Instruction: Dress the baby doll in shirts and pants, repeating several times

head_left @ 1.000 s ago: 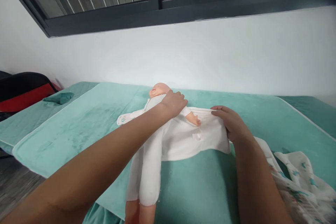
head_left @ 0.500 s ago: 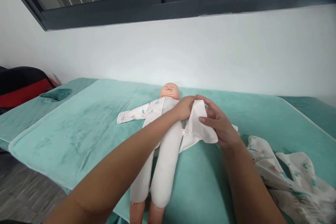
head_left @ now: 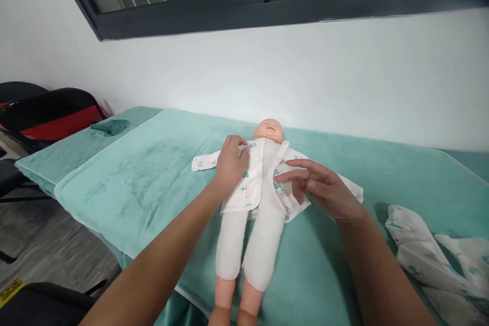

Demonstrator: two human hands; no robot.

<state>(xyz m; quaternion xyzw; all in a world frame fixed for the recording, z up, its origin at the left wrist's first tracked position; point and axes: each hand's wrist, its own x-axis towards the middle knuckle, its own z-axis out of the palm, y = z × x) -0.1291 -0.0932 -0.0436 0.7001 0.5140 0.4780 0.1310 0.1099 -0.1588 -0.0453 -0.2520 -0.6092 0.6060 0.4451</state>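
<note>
A baby doll (head_left: 269, 130) lies on its back, its torso and upper legs white, its lower legs bare. It wears an open-fronted baby shirt (head_left: 244, 191), white with small green prints. My left hand (head_left: 231, 162) is at the shirt's left side near the shoulder, fingers curled in against the cloth; their tips are partly hidden. Over the shirt's right panel is my right hand (head_left: 324, 188), its fingers apart and pointing left, holding nothing. The left panel lies flat on the chest; the right one is spread beside the body.
Printed baby clothing (head_left: 431, 260) lies crumpled at the right. Green padded cloth (head_left: 145, 173) covers the table, which meets a white wall (head_left: 183, 76) below a barred window (head_left: 175, 10). Black and red chairs (head_left: 57, 114) stand at the left.
My right hand has let go of the shirt's right panel, which now lies spread with its print showing. My left hand has crossed back to the shirt's left side. The view has shifted left.
</note>
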